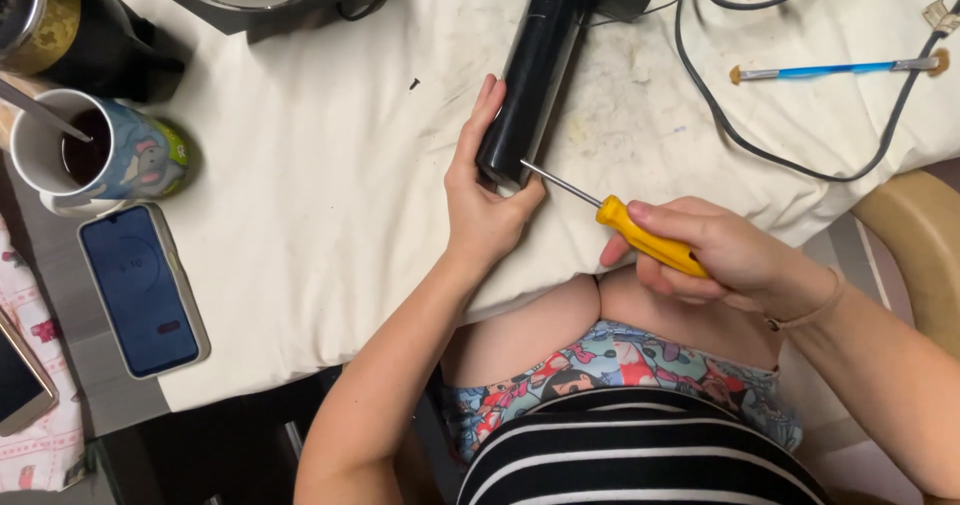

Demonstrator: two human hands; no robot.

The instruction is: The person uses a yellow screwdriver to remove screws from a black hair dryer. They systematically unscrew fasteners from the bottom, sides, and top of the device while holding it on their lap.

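Yellow plastic-handled screwdriver point(648, 235) with thin steel shaft: gripped in closed fingers of right hand point(725, 250), tip touching near end of long black cylindrical device point(530, 70). Device lies on stained white cloth-covered desk point(330, 185), at 12 o'clock from left hand point(485, 200), whose fingers wrap its lower end. Dark-screened smartphone point(143, 290) and illustrated ceramic mug point(100, 155) at 9 o'clock.

The left hand point(480, 205) grips a black cylinder's point(530, 75) near end on the white cloth point(330, 165), while the right hand point(720, 250) holds a yellow-handled screwdriver point(645, 235) tip against it.
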